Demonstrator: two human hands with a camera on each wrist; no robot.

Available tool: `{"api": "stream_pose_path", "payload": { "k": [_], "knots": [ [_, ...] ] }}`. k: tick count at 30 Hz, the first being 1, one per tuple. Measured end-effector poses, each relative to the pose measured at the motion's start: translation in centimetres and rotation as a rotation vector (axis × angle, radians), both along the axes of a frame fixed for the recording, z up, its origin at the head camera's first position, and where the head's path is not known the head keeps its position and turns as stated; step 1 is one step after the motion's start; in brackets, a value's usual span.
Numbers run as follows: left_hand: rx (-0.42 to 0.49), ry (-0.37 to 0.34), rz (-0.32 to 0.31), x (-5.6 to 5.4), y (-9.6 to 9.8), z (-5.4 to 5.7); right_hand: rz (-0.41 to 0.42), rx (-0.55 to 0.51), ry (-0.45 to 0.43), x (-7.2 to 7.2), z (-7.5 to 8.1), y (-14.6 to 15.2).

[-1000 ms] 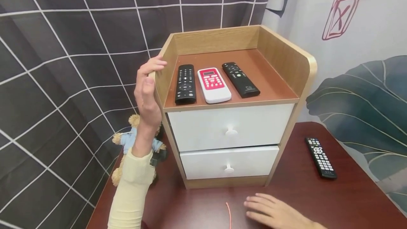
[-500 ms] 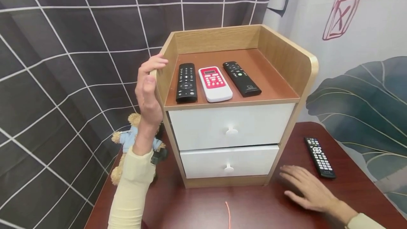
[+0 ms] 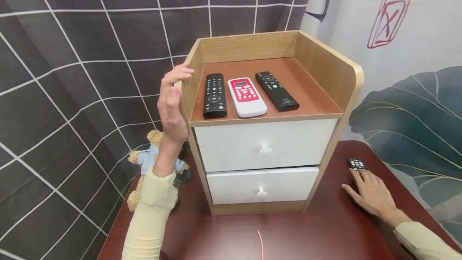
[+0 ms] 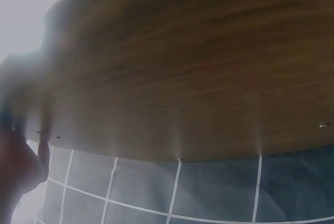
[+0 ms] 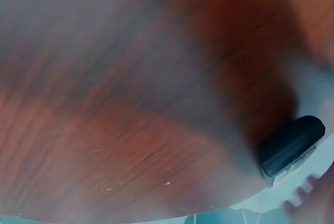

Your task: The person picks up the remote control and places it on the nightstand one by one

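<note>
My left hand [image 3: 172, 107] grips the upper left side panel of a small wooden cabinet [image 3: 325, 75], its fingers bent over the edge and the thumb at the front. In the left wrist view the panel [image 4: 198, 67] fills most of the picture. At the right of the table, my right hand [image 3: 373, 191] lies over a black remote control [image 3: 356, 163], fingers extended and thumb spread aside; only the remote's far end shows. The right wrist view shows the remote's black end [image 5: 292, 143] near blurred fingers [image 5: 315, 200].
On the cabinet top lie a black remote [image 3: 215, 95], a white-and-red remote [image 3: 249, 105] and another black remote [image 3: 278, 93]. Two white drawers [image 3: 265, 137] face me. A teddy bear [image 3: 146, 159] is at the left, a pinkish cord [image 3: 260, 242] on the table [image 3: 310, 236] in front.
My right hand has moved from in front of the cabinet rightward and away from me, onto the black remote on the table. The left hand keeps its grip on the cabinet.
</note>
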State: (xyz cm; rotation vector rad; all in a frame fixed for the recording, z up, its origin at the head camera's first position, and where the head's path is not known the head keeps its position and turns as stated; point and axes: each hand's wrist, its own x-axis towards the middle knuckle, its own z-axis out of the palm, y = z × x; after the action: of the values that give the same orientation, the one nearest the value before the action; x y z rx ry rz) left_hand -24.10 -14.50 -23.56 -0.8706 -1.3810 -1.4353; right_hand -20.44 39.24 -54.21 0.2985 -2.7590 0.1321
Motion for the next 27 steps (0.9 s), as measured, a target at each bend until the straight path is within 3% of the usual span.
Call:
{"api": "stream_pose_path", "payload": {
  "k": [4, 14, 20, 27],
  "knots": [
    [-0.010, 0.016, 0.004, 0.0, -0.1, 0.0, -0.150, -0.052, -0.104, -0.5, -0.2, 0.4],
    [-0.022, 0.010, 0.008, 0.1, 0.1, -0.2, -0.288, -0.192, -0.220, -1.0, 0.6, 0.9],
    [-0.017, 0.009, 0.015, 0.2, 0.2, -0.4, -0.263, -0.194, -0.272, -0.2, 1.3, 1.6],
    [-0.013, 0.001, 0.017, 0.1, 0.0, 0.0, -0.126, -0.166, -0.178, 1.1, 1.9, 0.1]
  ]
}}
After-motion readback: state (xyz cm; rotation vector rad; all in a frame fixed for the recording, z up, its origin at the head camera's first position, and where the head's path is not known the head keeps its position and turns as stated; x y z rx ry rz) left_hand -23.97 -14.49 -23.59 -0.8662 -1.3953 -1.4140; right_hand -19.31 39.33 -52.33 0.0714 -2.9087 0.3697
